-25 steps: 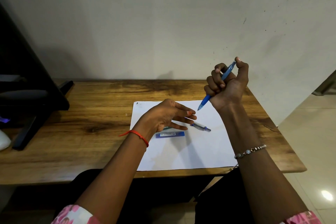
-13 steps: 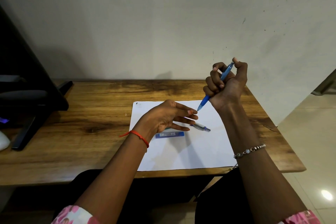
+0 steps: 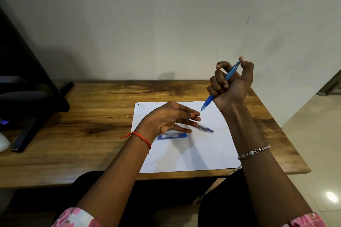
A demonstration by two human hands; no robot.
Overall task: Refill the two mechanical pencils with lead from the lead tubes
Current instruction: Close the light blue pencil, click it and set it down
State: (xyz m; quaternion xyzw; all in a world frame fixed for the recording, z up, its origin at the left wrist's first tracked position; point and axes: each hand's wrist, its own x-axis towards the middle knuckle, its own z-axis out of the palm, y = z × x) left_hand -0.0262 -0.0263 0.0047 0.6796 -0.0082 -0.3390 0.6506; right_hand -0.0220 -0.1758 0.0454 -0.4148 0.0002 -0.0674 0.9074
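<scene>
On the white paper point(image 3: 184, 155), mid-frame, we see the lead tube point(image 3: 172, 136) lying flat; over it our left hand point(image 3: 166, 120) hovers, fingers loosely spread; a clear pencil point(image 3: 203, 127) lies by its fingertips; farther, upper right, our right hand point(image 3: 230, 86) fists round the blue pencil point(image 3: 208, 100), thumb on top, tip down.

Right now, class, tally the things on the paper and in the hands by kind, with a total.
Mechanical pencils: 2 (blue pencil, grey pencil)
Lead tubes: 1 plainly shown; the left hand may hide another
Total: 3
</scene>
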